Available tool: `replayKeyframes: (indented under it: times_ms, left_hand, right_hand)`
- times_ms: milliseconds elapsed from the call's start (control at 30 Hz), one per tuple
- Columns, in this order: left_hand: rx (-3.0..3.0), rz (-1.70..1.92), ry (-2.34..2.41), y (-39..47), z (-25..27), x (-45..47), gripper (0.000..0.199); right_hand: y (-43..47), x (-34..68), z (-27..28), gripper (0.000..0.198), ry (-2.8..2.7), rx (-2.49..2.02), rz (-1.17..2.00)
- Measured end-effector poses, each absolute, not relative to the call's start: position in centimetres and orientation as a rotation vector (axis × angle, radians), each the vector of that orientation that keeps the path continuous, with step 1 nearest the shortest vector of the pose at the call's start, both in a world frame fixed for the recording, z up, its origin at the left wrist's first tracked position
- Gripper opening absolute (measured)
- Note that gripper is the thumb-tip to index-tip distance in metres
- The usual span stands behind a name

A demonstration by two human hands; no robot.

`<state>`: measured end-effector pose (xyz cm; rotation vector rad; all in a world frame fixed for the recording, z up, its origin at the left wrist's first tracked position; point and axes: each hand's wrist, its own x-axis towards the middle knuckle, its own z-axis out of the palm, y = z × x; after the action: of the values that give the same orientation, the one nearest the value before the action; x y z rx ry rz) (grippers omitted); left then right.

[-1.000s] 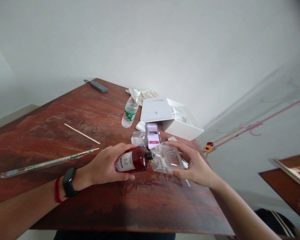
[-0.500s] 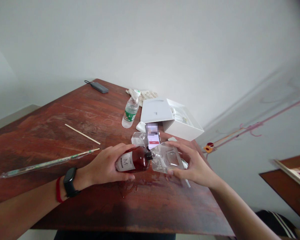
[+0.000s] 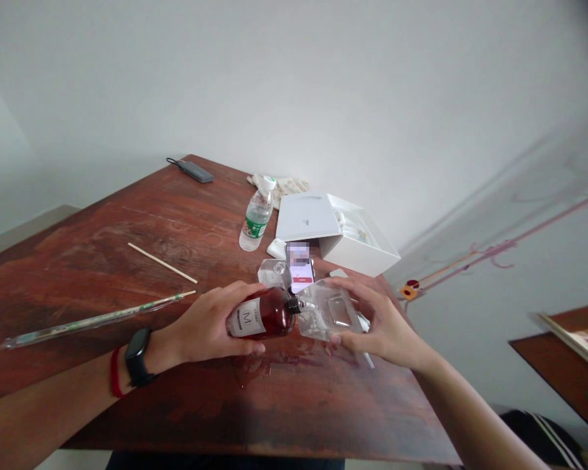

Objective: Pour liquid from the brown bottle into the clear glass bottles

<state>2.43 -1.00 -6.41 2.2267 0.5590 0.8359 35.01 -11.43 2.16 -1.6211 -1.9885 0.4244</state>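
Note:
My left hand [image 3: 210, 320] is wrapped round a brown bottle [image 3: 277, 313] with a white label marked "M". The bottle lies tilted on its side, its black threaded neck uncapped and pointing right. Against that neck is the mouth of a clear plastic container [image 3: 326, 310], gripped on its right side by my right hand [image 3: 377, 320]. Whether liquid is flowing between the two, I cannot tell. Just behind them are a clear plastic piece [image 3: 273, 273] and a phone [image 3: 301, 271] with its screen lit. Drops of liquid [image 3: 267, 372] wet the table below the bottle.
A water bottle [image 3: 256, 219] stands beyond my hands, near a white lidded box [image 3: 357, 245] and a cloth [image 3: 289, 186]. On the left lie a wooden stick [image 3: 161, 262] and a wrapped stick [image 3: 98, 320]. A grey device [image 3: 193, 171] sits at the far corner of the wooden table [image 3: 151, 418].

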Motion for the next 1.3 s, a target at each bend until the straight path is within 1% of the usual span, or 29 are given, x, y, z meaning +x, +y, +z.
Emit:
replayKeyframes:
  times_ms: [233, 500, 733, 1067, 1300]
  left_hand:
    - [2.208, 0.839, 0.574, -1.1, -6.5, 2.4, 0.084]
    - [2.18, 0.845, 0.546, -1.1, -6.5, 2.5, 0.085]
    - [2.157, 0.831, 0.56, -1.3, -6.4, 2.5, 0.086]
    - [2.116, 0.825, 0.524, -1.0, -6.8, 2.6, 0.088]
    - [2.11, 0.801, 0.526, -1.1, -7.0, 2.6, 0.088]
  right_hand:
    - [-11.4, 34.7, 2.6, 0.074, -1.998, -1.634, 0.392]
    - [-11.7, 34.5, 2.0, 0.074, -1.868, -1.621, 0.593]
    - [-11.7, 34.4, 1.7, 0.072, -1.841, -1.585, 0.613]
    - [-11.7, 34.4, 2.0, 0.075, -1.861, -1.613, 0.715]
    - [-11.7, 34.3, 1.1, 0.075, -1.76, -1.558, 0.826]
